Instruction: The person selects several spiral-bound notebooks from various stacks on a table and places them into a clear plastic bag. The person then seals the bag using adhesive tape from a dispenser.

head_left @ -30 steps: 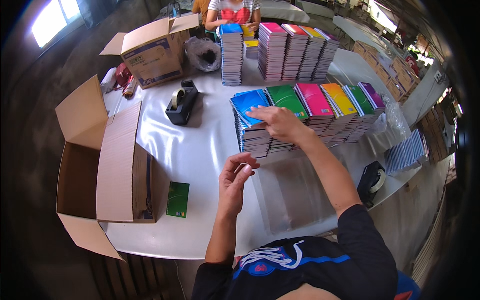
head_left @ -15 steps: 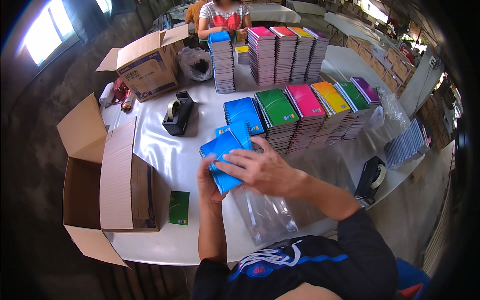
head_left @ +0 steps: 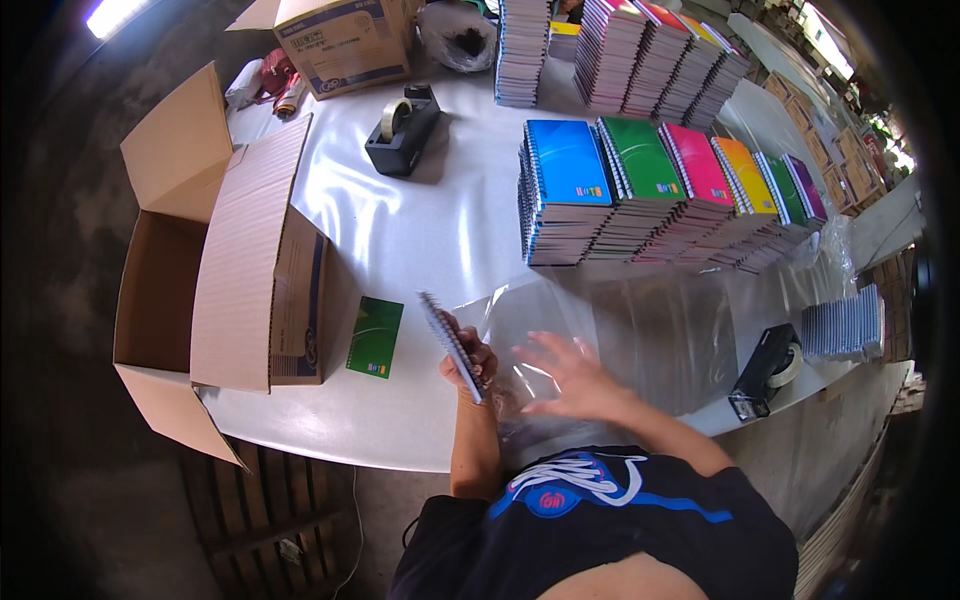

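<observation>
Centrally, the left hand [head_left: 470,365] grasps at least one spiral notebook [head_left: 452,343], tilted and seen nearly edge-on, at the left end of the clear plastic sheet [head_left: 660,325]. The right hand [head_left: 572,380], blurred, spreads its fingers over the sheet's left part, gripping nothing. Left of the sheet lies a green cover [head_left: 375,337], then an open cardboard box [head_left: 235,265]; behind the sheet stand notebook stacks [head_left: 568,235]; at its right end, a tape dispenser [head_left: 762,362].

white glare streaks the table [head_left: 425,235] amid dark, bent edges; the hands [head_left: 570,380] look blurred.
</observation>
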A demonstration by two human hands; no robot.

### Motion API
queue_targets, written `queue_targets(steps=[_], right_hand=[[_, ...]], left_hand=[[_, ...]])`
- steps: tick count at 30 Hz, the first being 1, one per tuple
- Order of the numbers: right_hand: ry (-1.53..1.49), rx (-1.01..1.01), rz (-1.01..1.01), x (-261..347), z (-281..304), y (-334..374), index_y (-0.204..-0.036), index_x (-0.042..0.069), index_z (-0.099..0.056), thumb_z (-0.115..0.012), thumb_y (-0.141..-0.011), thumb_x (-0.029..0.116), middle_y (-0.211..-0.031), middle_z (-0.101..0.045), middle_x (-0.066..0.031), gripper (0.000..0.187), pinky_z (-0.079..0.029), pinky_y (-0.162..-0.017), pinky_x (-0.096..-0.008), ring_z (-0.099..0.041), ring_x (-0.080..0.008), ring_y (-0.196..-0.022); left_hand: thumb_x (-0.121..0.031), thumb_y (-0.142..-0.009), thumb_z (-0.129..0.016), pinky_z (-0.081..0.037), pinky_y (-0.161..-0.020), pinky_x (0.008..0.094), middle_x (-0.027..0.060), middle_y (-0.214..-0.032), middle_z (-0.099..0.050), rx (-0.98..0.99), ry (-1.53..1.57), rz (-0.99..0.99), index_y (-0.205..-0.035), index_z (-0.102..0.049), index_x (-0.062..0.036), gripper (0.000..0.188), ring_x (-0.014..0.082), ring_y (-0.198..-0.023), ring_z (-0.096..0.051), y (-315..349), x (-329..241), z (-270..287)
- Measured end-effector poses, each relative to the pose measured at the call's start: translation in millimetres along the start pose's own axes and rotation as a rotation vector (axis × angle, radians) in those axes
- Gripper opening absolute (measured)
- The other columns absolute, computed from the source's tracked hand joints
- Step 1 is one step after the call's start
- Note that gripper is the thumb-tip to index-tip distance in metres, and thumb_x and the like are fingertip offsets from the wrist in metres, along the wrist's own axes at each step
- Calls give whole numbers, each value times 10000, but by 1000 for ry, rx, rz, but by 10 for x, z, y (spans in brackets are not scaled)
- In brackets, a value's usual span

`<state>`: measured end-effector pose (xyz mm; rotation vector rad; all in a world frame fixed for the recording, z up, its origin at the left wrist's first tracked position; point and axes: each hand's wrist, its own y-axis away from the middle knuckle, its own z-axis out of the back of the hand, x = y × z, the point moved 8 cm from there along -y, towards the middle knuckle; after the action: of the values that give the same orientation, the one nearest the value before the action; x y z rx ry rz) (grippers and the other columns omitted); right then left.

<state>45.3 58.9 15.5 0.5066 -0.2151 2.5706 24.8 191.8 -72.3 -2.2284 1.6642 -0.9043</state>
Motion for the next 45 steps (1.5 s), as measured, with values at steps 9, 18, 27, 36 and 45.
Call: queue_targets(steps=[9,18,27,36,45], right_hand=[[-197,-323,-248,-686,-296,554,-1145,135,-624,-557,-740,-46,-1266,-513,-126,449,-482,-870,-370,-551,-311,-1075],[-1244,-889,-873,-1867,-55,2010,-1259,27,-496,-493,-793,-43,-1152,-597,-109,472,-470,-861,-307,-584,-203,-1026],[-1217,-698,-826,-1915,85,2034,-1363,92,-394,-484,-868,7,-1098,-593,-113,511,-485,-793,-280,-605,-141,-918],[-332,-712,-472,-1378,765,1462,-1263,205,-549,-630,-838,291,-1362,-433,-108,442,-280,-1036,-548,-407,-307,-1260],[-132,-416,-189,-1171,461,957,-1050,180,-668,-646,-795,197,-1306,-497,-100,257,-247,-1034,-592,-399,-270,-1279]], left_hand=[[-35,-712,-609,-570,-571,361,249,-1106,-584,-380,-206,394,-1281,-367,90,631,303,-826,-656,-8,125,-313],[-69,-726,-629,-510,-878,477,239,-1208,-542,-758,-505,720,-1314,-366,58,656,375,-1059,-582,339,1130,651],[-112,-716,-642,-505,-889,470,224,-1298,-466,-694,-483,538,-1368,-298,16,748,376,-1050,-579,128,1109,329],[-147,-729,-607,-566,-642,394,179,-1128,-535,-699,-686,235,-1308,-341,61,671,300,-858,-627,349,-23,62],[-45,-710,-629,-525,-848,466,186,-1107,-580,-798,-908,590,-1277,-391,16,617,325,-978,-610,-2,729,-74]])
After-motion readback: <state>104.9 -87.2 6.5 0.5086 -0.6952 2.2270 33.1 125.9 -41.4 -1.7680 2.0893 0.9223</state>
